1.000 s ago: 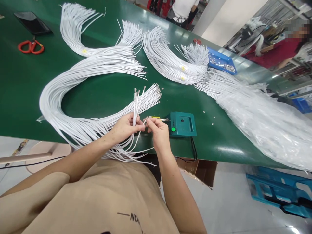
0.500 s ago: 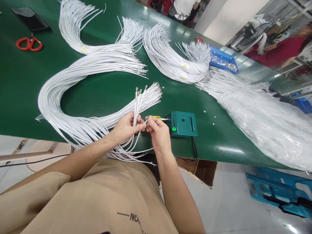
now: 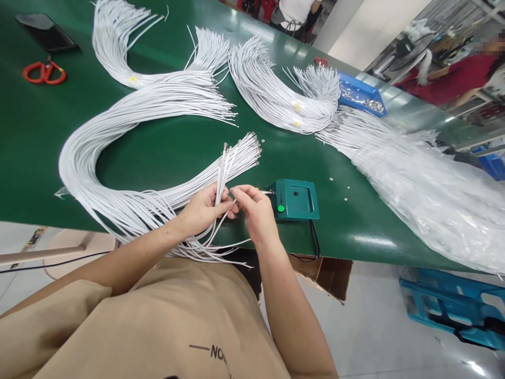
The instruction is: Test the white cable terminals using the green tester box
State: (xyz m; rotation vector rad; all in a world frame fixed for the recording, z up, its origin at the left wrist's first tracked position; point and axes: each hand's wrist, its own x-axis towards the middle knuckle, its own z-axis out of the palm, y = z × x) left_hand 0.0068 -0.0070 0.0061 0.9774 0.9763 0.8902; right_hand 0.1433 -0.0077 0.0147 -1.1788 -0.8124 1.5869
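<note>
My left hand (image 3: 203, 209) grips a small bunch of white wires (image 3: 222, 171) that stand up from its fingers, metal tips at the top. My right hand (image 3: 254, 208) pinches the end of one white wire (image 3: 233, 201) right beside the left thumb. A small teal box (image 3: 295, 199) with a green button and a metal pin on its left side sits just right of my right hand. A large curved bundle of white wires (image 3: 118, 158) lies on the green table (image 3: 31, 137) to the left, its ends close to my hands.
More white wire bundles (image 3: 272, 97) lie further back. Red scissors (image 3: 43, 72) and a black phone (image 3: 45, 31) are at the far left. A blue tray of metal parts (image 3: 361, 97) and clear plastic sheeting (image 3: 426, 195) lie right. Other people work behind.
My right hand has shifted slightly left, towards the left thumb, with the single wire end. The bunch in my left hand stays upright.
</note>
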